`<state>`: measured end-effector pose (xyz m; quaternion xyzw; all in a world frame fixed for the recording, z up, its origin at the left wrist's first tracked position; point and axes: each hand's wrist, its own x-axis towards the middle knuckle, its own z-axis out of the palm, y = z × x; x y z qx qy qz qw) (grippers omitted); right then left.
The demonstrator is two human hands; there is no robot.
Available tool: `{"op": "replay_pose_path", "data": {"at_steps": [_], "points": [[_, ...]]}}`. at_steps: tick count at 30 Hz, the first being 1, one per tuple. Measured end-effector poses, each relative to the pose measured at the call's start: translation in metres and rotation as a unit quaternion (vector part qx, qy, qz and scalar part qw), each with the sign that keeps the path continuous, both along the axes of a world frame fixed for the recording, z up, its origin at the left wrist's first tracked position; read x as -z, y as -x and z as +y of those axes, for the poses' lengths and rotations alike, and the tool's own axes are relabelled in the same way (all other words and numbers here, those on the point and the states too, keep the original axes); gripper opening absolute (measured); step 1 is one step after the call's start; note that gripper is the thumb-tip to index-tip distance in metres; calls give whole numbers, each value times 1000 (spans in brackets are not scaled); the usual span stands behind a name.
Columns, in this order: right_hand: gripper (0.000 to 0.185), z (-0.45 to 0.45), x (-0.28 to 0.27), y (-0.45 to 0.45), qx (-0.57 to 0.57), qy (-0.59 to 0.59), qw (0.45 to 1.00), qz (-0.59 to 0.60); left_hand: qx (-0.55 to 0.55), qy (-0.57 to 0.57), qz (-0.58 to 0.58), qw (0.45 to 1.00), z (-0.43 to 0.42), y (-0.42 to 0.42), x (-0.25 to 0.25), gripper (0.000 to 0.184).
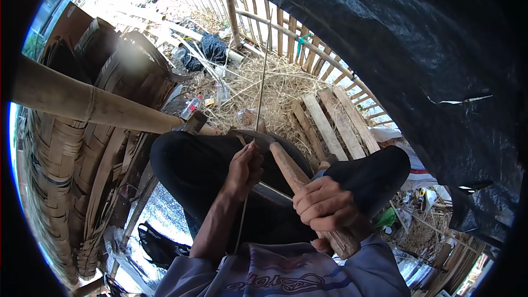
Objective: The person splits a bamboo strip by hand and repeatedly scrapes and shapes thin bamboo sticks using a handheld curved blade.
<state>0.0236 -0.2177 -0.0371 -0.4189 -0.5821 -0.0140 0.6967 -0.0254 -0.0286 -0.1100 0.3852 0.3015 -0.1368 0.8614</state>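
Observation:
My left hand (246,169) is closed in a pinch around a long, thin bamboo strip (262,82). The strip rises past the far side of my knees, and its lower end reaches back toward my shirt. My right hand (325,206) wraps around the thick wooden handle of a knife (290,169). The dark blade (263,138) lies across the strip just beyond my left fingertips; whether it touches the strip is hard to see. Both hands are above my lap, between my bent knees in dark trousers (184,157).
A thick bamboo pole (71,96) crosses at the left, beside rolled woven bamboo sheets (60,148). Pale shavings (286,85) cover the ground ahead, near wooden slats (327,124) and a plastic bottle (191,106). A bamboo fence (308,49) and black tarpaulin (440,55) border the right.

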Motion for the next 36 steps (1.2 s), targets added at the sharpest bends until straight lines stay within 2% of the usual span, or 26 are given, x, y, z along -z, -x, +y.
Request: {"op": "replay_pose_path", "data": {"at_steps": [2, 7, 10, 14, 16, 23, 26, 31, 36], "points": [[23, 2, 1, -2, -7, -23, 1000, 8, -5, -8, 2, 1000, 0, -1, 3, 19], [22, -4, -8, 10, -11, 23, 999, -29, 33, 20, -11, 999, -2, 1, -6, 22], [23, -4, 1, 6, -4, 1, 999, -37, -14, -19, 18, 1000, -4, -2, -3, 23], [23, 1, 6, 6, 1, -13, 1000, -20, 1, -27, 9, 1000, -1, 0, -2, 23], [21, 5, 13, 7, -2, 1, 998, -67, -7, -8, 13, 1000, 0, -2, 4, 24], [15, 8, 17, 10, 5, 4, 997, -77, -8, -33, 12, 999, 0, -2, 4, 24], [22, 8, 20, 8, -6, -7, 998, -62, -23, -46, 28, 998, -2, -3, 2, 24], [22, 13, 29, 11, -6, 3, 993, -120, -32, -21, 14, 999, -1, -3, 10, 23], [20, 13, 31, 7, 0, -9, 994, -105, -26, -18, -9, 999, -1, -3, 18, 24]]}}
